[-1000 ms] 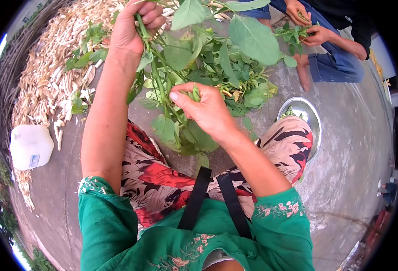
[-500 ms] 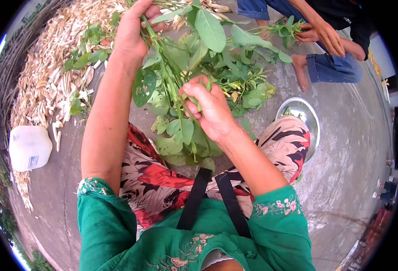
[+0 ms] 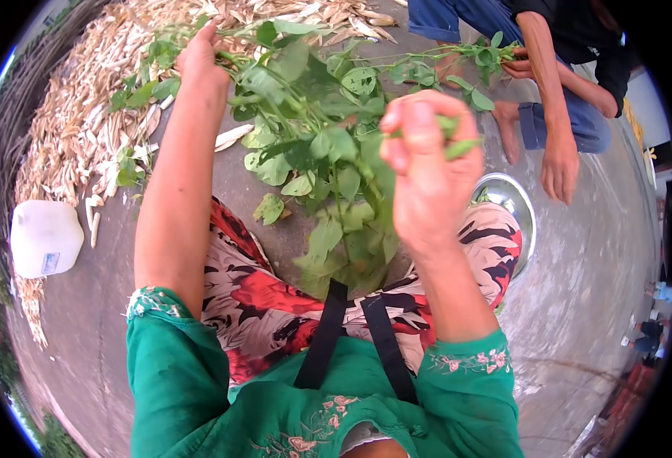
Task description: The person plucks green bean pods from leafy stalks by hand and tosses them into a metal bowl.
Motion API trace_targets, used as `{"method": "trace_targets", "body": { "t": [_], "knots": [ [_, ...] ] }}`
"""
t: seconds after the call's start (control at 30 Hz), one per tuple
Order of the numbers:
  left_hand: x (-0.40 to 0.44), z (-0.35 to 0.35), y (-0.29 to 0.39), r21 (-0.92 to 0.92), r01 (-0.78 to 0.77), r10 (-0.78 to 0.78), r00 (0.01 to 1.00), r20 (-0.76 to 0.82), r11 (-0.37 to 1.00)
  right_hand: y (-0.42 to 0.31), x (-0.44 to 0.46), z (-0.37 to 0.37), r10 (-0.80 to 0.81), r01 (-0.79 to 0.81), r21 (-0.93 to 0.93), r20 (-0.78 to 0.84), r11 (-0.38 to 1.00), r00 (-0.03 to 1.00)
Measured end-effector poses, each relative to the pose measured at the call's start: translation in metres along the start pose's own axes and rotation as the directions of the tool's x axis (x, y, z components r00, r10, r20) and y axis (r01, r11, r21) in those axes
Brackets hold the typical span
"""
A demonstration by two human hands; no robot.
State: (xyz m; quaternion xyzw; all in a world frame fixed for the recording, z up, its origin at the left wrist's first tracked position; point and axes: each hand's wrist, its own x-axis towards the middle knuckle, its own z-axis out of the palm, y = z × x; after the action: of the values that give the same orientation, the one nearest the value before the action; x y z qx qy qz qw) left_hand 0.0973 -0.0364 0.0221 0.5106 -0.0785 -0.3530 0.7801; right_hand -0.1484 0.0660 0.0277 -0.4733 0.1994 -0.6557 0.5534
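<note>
At the upper left, my left hand (image 3: 201, 61) is closed round the stems of a leafy green bean plant (image 3: 334, 149), which hangs across the space between my knees. My right hand (image 3: 436, 187) is raised in front of my right knee, its fingers curled over a few green bean pods (image 3: 462, 147); the hand is slightly smeared by motion. Just beyond that knee sits a round metal bowl (image 3: 530, 229), partly hidden, with some green pieces inside.
Dried husks or pods (image 3: 76, 137) are heaped at the left. A white plastic jug (image 3: 46, 238) stands on the concrete floor (image 3: 580, 305). Opposite me, a person in blue trousers (image 3: 553, 126) holds a leafy sprig (image 3: 488, 61) in one hand; their other hand (image 3: 559, 172) hangs down.
My right hand has moved up and right, away from the stems, with pods in its fingers. My left hand shifted left and slightly down with the plant. The other person's hand dropped lower.
</note>
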Motion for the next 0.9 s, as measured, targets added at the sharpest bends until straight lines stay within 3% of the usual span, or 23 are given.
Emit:
{"method": "trace_targets", "body": {
  "t": [0.03,0.1,0.13,0.2,0.3,0.47,0.53,0.6,0.67,0.73,0.83,0.9],
  "knots": [
    [0.003,-0.006,0.001,0.060,-0.046,0.043,0.998,0.052,0.997,-0.003,0.000,-0.002,0.004,-0.004,0.001,0.007,1.000,1.000],
    [0.006,-0.005,-0.003,0.087,-0.069,0.062,0.995,0.075,0.994,-0.006,0.001,-0.003,0.204,-0.206,0.029,0.067,0.978,0.977],
    [0.002,0.001,-0.005,0.114,-0.082,0.070,0.992,0.107,0.990,-0.003,0.000,-0.003,0.199,-0.201,0.036,0.059,0.979,0.978],
    [-0.007,0.008,-0.011,0.120,-0.086,0.074,0.992,0.102,0.989,0.013,-0.008,-0.003,0.553,-0.569,0.040,0.186,0.822,0.812],
    [-0.024,0.019,-0.015,0.048,-0.079,0.072,0.987,0.144,0.996,0.038,-0.021,-0.001,0.761,-0.792,0.057,0.242,0.608,0.602],
    [-0.051,0.029,-0.027,0.091,-0.056,0.030,0.965,0.260,0.994,0.067,-0.023,0.005,0.778,-0.757,0.262,0.033,0.599,0.627],
    [-0.063,0.030,-0.030,0.160,-0.084,0.027,0.944,0.328,0.984,0.080,-0.022,-0.001,0.740,-0.625,0.511,-0.032,0.590,0.672],
    [-0.061,0.028,-0.035,0.206,-0.020,-0.051,0.940,0.337,0.978,0.083,-0.022,-0.003,0.757,-0.620,0.526,-0.073,0.582,0.649],
    [-0.071,0.028,-0.040,0.199,0.027,-0.097,0.931,0.353,0.980,0.087,-0.021,-0.006,0.766,-0.569,0.662,-0.011,0.488,0.643],
    [-0.077,0.030,-0.045,0.183,0.014,-0.088,0.912,0.401,0.983,0.089,-0.016,-0.007,0.769,-0.532,0.705,-0.031,0.469,0.638],
    [-0.066,0.027,-0.042,0.153,0.030,-0.097,0.886,0.453,0.988,0.088,-0.017,-0.010,0.754,-0.624,0.575,0.020,0.529,0.657],
    [-0.049,0.023,-0.044,0.118,0.027,-0.081,0.875,0.477,0.993,0.088,-0.020,-0.006,0.770,-0.659,0.573,0.074,0.487,0.633]
  ]
}}
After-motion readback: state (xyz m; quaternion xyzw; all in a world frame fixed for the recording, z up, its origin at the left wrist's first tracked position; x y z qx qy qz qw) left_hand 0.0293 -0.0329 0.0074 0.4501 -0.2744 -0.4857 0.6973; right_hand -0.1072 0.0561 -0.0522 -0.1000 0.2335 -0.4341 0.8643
